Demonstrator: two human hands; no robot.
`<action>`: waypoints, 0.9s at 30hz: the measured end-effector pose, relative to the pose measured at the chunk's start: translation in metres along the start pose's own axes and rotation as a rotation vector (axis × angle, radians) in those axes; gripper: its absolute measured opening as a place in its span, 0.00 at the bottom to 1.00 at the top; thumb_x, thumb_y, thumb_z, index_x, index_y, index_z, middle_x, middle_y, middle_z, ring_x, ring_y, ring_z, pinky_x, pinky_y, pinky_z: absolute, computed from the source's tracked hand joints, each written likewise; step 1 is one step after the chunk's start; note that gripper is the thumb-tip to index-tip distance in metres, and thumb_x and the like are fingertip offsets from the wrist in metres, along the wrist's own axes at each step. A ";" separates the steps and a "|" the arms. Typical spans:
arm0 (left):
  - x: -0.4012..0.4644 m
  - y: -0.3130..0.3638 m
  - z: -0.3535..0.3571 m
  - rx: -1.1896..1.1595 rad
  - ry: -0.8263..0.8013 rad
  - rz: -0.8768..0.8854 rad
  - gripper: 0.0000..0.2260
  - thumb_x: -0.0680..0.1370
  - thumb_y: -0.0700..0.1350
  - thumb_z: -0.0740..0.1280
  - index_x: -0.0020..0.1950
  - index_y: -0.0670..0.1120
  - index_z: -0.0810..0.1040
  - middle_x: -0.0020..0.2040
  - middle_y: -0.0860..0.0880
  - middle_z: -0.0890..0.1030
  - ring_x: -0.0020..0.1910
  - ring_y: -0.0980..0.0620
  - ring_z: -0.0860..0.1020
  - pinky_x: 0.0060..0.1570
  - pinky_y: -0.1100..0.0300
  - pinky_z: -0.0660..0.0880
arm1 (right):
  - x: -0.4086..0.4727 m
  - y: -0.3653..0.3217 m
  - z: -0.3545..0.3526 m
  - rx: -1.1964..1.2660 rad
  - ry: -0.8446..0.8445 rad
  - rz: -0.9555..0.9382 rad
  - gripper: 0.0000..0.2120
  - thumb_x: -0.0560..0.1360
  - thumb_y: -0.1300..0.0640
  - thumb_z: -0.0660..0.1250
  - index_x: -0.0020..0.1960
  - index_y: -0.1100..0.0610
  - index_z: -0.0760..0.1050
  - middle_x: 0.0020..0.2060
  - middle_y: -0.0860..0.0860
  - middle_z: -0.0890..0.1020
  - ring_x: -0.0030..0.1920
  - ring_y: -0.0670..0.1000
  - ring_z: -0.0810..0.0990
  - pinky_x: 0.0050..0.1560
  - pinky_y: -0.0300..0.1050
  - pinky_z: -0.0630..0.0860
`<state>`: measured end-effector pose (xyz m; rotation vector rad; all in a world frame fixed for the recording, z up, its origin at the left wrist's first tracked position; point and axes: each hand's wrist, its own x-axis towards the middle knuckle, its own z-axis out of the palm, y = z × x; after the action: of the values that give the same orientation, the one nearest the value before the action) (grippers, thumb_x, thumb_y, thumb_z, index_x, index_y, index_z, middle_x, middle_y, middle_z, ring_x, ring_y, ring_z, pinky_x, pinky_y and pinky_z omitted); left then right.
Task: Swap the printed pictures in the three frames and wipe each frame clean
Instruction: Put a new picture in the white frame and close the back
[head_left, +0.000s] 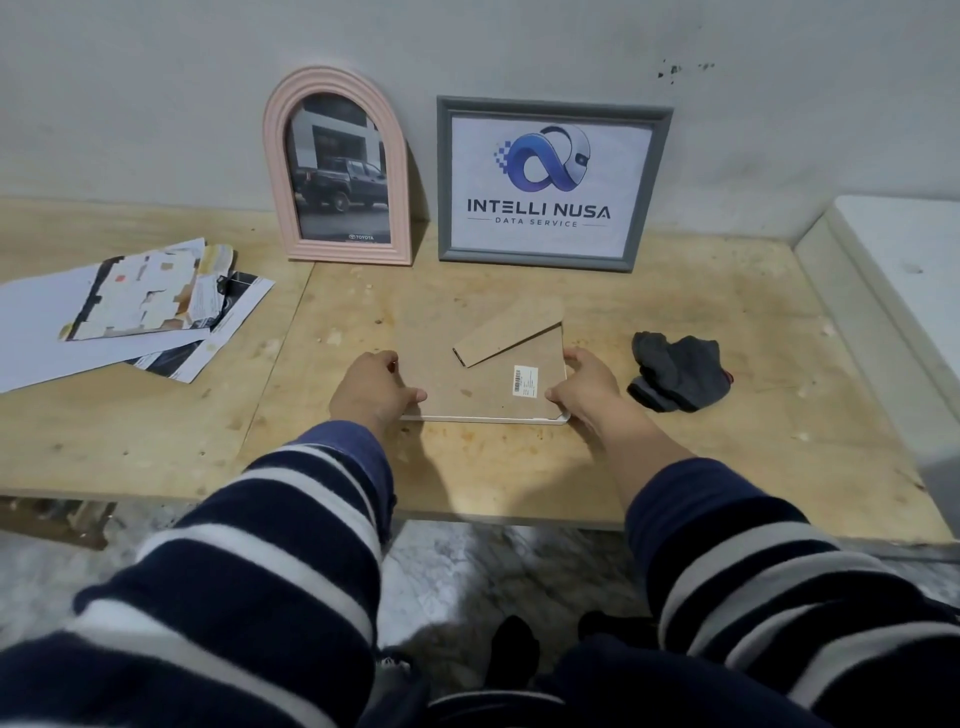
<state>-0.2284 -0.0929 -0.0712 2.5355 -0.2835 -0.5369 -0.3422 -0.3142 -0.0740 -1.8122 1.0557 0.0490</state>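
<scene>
A white frame lies face down in the middle of the wooden table, its brown backing board and folded stand facing up. My left hand grips its left edge and my right hand grips its right edge, near a barcode sticker. Against the wall stand a pink arched frame holding a dark truck photo and a grey rectangular frame holding a blue logo print. A dark grey cloth lies crumpled just right of my right hand.
Loose printed pictures and white sheets are piled at the table's left. A white surface borders the table on the right. The table's front edge runs below my forearms, with the floor beneath.
</scene>
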 end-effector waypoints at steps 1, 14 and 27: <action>-0.001 0.001 0.000 0.031 -0.003 0.004 0.28 0.70 0.50 0.76 0.67 0.42 0.72 0.63 0.43 0.75 0.60 0.42 0.74 0.59 0.45 0.73 | 0.000 0.000 0.000 0.000 0.000 0.002 0.32 0.71 0.72 0.67 0.71 0.53 0.67 0.60 0.54 0.79 0.54 0.56 0.80 0.52 0.50 0.80; -0.005 0.009 0.002 0.129 -0.022 -0.038 0.25 0.73 0.51 0.73 0.66 0.44 0.71 0.62 0.46 0.70 0.57 0.44 0.74 0.60 0.46 0.73 | 0.000 -0.002 -0.001 -0.140 0.009 -0.052 0.29 0.72 0.70 0.68 0.70 0.56 0.69 0.60 0.55 0.79 0.56 0.56 0.79 0.53 0.51 0.80; 0.010 0.036 -0.004 0.467 -0.203 0.097 0.31 0.73 0.43 0.70 0.73 0.45 0.61 0.72 0.46 0.60 0.66 0.41 0.67 0.65 0.44 0.69 | 0.002 -0.012 -0.004 -0.662 -0.053 -0.132 0.17 0.76 0.63 0.64 0.64 0.55 0.75 0.60 0.54 0.77 0.50 0.53 0.76 0.45 0.42 0.73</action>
<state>-0.2205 -0.1241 -0.0519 2.8929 -0.6709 -0.7656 -0.3351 -0.3170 -0.0640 -2.4524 0.9405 0.4058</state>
